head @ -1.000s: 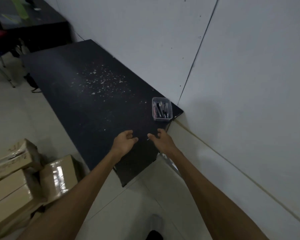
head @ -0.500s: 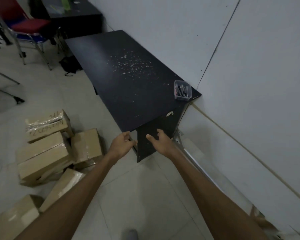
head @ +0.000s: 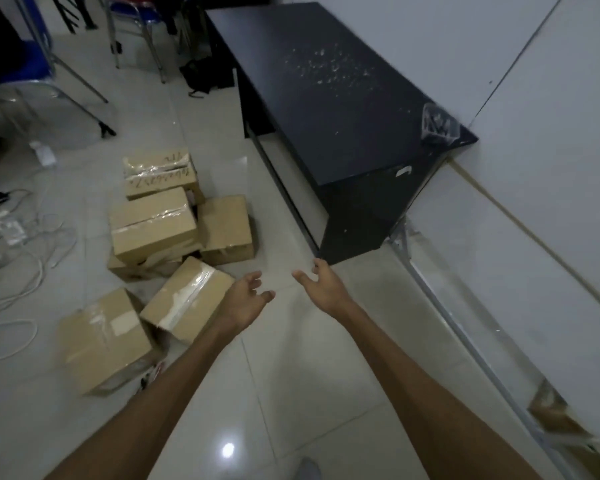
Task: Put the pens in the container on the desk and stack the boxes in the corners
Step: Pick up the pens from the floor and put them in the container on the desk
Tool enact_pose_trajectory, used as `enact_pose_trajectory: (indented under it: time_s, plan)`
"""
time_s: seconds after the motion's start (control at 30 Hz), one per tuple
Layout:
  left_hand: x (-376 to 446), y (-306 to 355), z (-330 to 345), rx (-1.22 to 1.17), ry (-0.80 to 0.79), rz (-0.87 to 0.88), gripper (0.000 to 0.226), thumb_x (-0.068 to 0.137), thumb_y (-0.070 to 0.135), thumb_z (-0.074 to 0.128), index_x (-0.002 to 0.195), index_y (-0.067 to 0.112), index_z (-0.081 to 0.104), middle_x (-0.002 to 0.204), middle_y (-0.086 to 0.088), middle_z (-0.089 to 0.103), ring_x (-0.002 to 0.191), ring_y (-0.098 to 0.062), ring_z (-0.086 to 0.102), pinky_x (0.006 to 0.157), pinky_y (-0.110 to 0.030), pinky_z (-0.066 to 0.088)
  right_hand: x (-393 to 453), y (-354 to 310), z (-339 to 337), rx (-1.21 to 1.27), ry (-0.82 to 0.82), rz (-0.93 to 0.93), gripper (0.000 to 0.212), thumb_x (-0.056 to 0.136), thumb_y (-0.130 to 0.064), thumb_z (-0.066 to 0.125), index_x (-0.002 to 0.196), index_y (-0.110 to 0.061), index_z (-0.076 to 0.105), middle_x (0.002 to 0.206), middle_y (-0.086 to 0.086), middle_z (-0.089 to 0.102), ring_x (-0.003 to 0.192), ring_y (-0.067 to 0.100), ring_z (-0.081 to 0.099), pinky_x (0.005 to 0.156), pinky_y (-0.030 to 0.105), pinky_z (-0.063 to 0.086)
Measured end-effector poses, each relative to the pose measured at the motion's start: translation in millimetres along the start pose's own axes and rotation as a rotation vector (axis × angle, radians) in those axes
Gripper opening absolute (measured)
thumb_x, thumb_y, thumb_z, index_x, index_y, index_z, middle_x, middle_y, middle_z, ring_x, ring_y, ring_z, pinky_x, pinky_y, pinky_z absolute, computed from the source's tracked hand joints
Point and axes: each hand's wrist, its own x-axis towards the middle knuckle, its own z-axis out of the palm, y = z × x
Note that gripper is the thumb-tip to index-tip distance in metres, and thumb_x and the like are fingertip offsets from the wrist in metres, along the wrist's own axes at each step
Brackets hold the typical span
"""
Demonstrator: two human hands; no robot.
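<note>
Several brown cardboard boxes lie in a loose heap on the tiled floor at the left; the nearest taped box (head: 184,299) lies tilted just left of my left hand (head: 246,299). Another box (head: 104,341) sits closer to me, and a box (head: 153,225) rests on top of the heap. My right hand (head: 323,287) hovers over the floor near the desk's end panel. Both hands are empty with fingers apart. A clear plastic container (head: 439,126) with pens in it stands on the black desk (head: 326,109) at its right corner by the wall.
White cables and a power strip (head: 11,233) lie on the floor at the far left. Chair legs (head: 84,81) stand behind the boxes. A white wall (head: 534,168) runs along the right, with a metal rail (head: 465,341) at its foot. A dark bag (head: 205,76) sits beside the desk.
The view has swung down and left from the desk to the floor. My hands left the desk edge and now hover lower, beside the boxes, which have come fully into view.
</note>
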Motion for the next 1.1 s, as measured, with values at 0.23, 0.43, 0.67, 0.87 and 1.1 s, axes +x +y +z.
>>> enact_pose_trajectory:
  time_s: [0.23,0.43,0.67,0.87,1.1]
  plan:
    - [5.3,-154.6,-52.9,-0.018,0.044,-0.096,0.065,0.083,0.027,0.073,0.14,0.016,0.047,0.134,-0.003,0.056,0.12,-0.023,0.056,0.106,-0.041,0.043,-6.4,53.7,133.9,0.006,-0.046,0.044,0.075,0.094,-0.045,0.058,0.152,-0.01,0.025,0.152,0.012,0.038,0.137,0.024,0.04,0.107,0.028,0.032]
    - [23.2,-297.5,-86.2,-0.061,0.118,-0.158,0.056,0.087,0.017,0.069,0.138,0.013,0.048,0.128,-0.001,0.054,0.114,-0.016,0.053,0.096,-0.031,0.045,22.9,118.5,256.9,-0.062,-0.138,0.006,0.075,0.093,-0.046,0.058,0.152,-0.011,0.026,0.152,0.011,0.039,0.136,0.025,0.042,0.106,0.031,0.035]
    - [69.2,-477.8,-94.6,-0.101,0.272,-0.194,0.055,0.085,0.025,0.071,0.136,0.015,0.053,0.131,-0.003,0.061,0.118,-0.018,0.058,0.097,-0.028,0.042,87.0,213.4,404.3,-0.153,-0.259,-0.075,0.071,0.094,-0.04,0.059,0.151,-0.01,0.028,0.151,0.013,0.04,0.135,0.028,0.043,0.109,0.04,0.039]
    - [105.5,-596.2,-81.7,-0.143,0.391,-0.259,0.046,0.089,0.022,0.067,0.132,0.013,0.055,0.126,-0.004,0.062,0.114,-0.021,0.059,0.096,-0.031,0.044,135.7,285.4,502.4,-0.218,-0.356,-0.136,0.067,0.094,-0.037,0.061,0.148,-0.011,0.032,0.149,0.012,0.043,0.133,0.027,0.045,0.107,0.042,0.042]
    - [155.6,-710.4,-71.8,-0.141,0.461,-0.33,0.049,0.089,0.022,0.067,0.135,0.011,0.053,0.136,-0.007,0.057,0.121,-0.022,0.054,0.094,-0.024,0.039,198.0,352.5,594.4,-0.4,-0.484,-0.244,0.063,0.091,-0.023,0.067,0.145,-0.01,0.039,0.145,0.013,0.047,0.132,0.024,0.046,0.099,0.026,0.038]
